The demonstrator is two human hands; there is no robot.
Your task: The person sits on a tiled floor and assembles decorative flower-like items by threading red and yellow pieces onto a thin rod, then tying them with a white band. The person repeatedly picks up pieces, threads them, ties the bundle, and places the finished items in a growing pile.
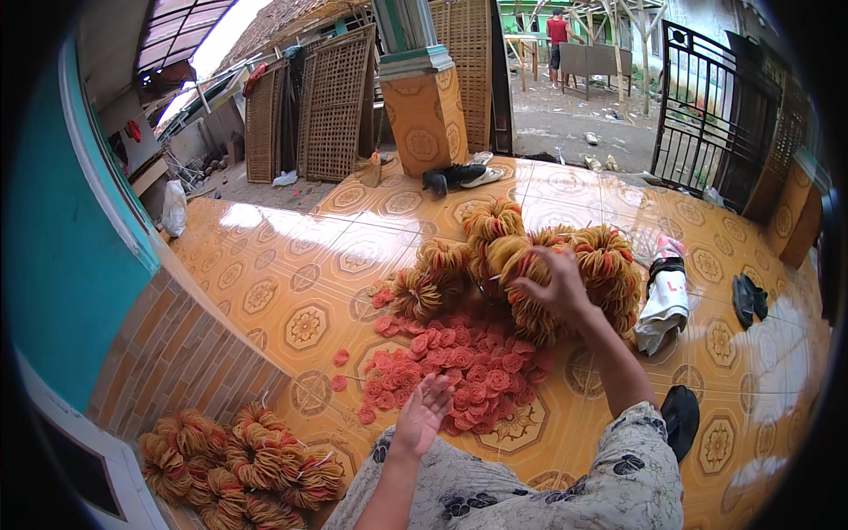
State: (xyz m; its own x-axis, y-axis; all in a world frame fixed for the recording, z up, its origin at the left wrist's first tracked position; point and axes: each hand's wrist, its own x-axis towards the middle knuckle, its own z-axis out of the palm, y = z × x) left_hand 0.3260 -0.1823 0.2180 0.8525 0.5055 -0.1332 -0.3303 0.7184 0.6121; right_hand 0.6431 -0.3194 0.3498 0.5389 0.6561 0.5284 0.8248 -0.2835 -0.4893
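My right hand (561, 284) reaches over a heap of ring-shaped bundles (605, 256), its thumb and fingers apart. These bundles are packed with thin tan and orange discs, which look like dry crackers strung together. Just beyond the fingertips is a tan bundle (507, 256), slightly blurred; whether I touch it is unclear. Low over my lap, my left hand (424, 415) is open with its palm showing and nothing in it. Close to it, a loose pile of red, lacy round crackers (468, 367) spreads across the tiled floor (353, 252).
More strung bundles (238, 468) lie at the lower left beside a low brick-tiled wall (177, 353). To the right are a white bag (664, 305) and dark sandals (749, 300). A tiled pillar (424, 119) stands ahead. A person in red (557, 40) is far off outside.
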